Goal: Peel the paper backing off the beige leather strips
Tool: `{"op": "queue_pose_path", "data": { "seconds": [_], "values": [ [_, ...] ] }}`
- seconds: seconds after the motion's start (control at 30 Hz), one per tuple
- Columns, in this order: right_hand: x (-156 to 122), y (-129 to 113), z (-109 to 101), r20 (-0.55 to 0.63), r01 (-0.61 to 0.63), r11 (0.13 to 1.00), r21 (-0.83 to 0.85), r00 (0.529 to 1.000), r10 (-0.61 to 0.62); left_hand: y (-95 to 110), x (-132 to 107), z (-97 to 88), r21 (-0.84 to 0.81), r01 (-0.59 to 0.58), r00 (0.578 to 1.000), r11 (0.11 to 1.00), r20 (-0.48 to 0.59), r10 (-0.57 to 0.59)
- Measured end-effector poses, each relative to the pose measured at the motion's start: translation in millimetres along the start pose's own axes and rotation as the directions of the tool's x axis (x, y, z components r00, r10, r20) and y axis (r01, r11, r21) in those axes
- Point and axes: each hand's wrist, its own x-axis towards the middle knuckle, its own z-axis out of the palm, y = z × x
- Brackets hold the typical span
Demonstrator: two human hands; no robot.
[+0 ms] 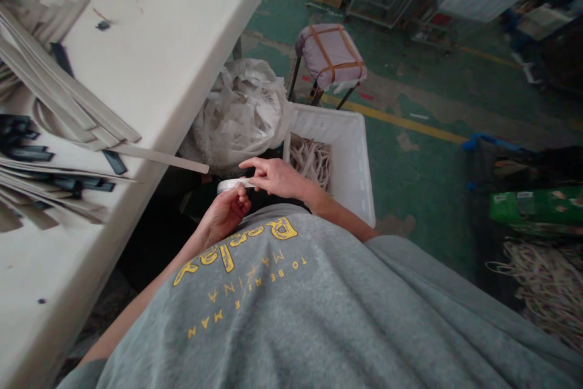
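In front of my shirt, both hands work on a small looped white band (233, 184), perhaps a strip or a roll of tape; its exact kind is unclear. My left hand (228, 210) is closed, with thumb and curled fingers pinching the band from below. My right hand (280, 178) meets the band's right end between thumb and fingers, its index finger stretched out above. Just beyond them, a flat beige strip (182, 163) juts over the edge of the white table (182, 25).
Beige strips (77, 98) and black pieces (25, 140) lie on the table at left. A plastic-wrapped bundle (248, 113) and a white bin (353, 164) holding tangled strips stand beyond my hands. Behind is a padded stool (330, 55); a dark crate (483, 207) sits at right.
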Motion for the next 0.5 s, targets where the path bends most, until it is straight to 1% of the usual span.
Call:
{"op": "queue_pose_path", "data": {
  "seconds": [0.07, 0.13, 0.2, 0.23, 0.3, 0.4, 0.43, 0.5],
  "values": [
    [-4.7, 4.2, -6.5, 0.012, 0.001, 1.000, 0.024, 1.000, -0.002, 3.5, 0.8, -2.5, -0.027, -0.024, 1.000, 0.999, -0.010, 0.024],
    [-16.3, 10.8, -19.5, 0.026, -0.007, 0.997, 0.071, 1.000, 0.005, 7.6, 1.2, -6.3, -0.066, -0.039, 0.999, 0.997, -0.029, 0.037],
    [-27.6, 17.4, -29.4, 0.013, -0.025, 0.991, 0.131, 1.000, 0.023, 9.6, 1.5, -8.0, -0.085, -0.033, 0.999, 0.996, -0.031, 0.031],
    [-30.9, 20.0, -30.7, -0.003, -0.028, 0.988, 0.155, 1.000, 0.029, 9.3, 1.7, -7.3, -0.083, -0.024, 1.000, 0.996, -0.019, 0.023],
    [-31.2, 23.2, -24.5, -0.042, -0.022, 0.985, 0.174, 0.999, 0.030, 6.6, 1.6, -2.4, -0.065, 0.001, 1.000, 0.998, 0.014, 0.000],
    [-20.7, 23.6, -3.1, -0.102, 0.031, 0.981, 0.189, 0.995, -0.012, 2.2, 0.1, 9.8, -0.027, 0.025, 0.999, 0.999, 0.036, -0.024],
    [-17.0, 23.1, 3.3, -0.114, 0.066, 0.977, 0.203, 0.993, -0.044, 1.7, -0.8, 13.5, -0.018, 0.029, 0.999, 0.999, 0.035, -0.028],
    [-12.3, 22.2, 10.9, -0.122, 0.181, 0.960, 0.215, 0.980, -0.157, 2.8, -2.8, 18.6, -0.007, 0.032, 0.999, 0.999, 0.029, -0.032]
  ]
}}
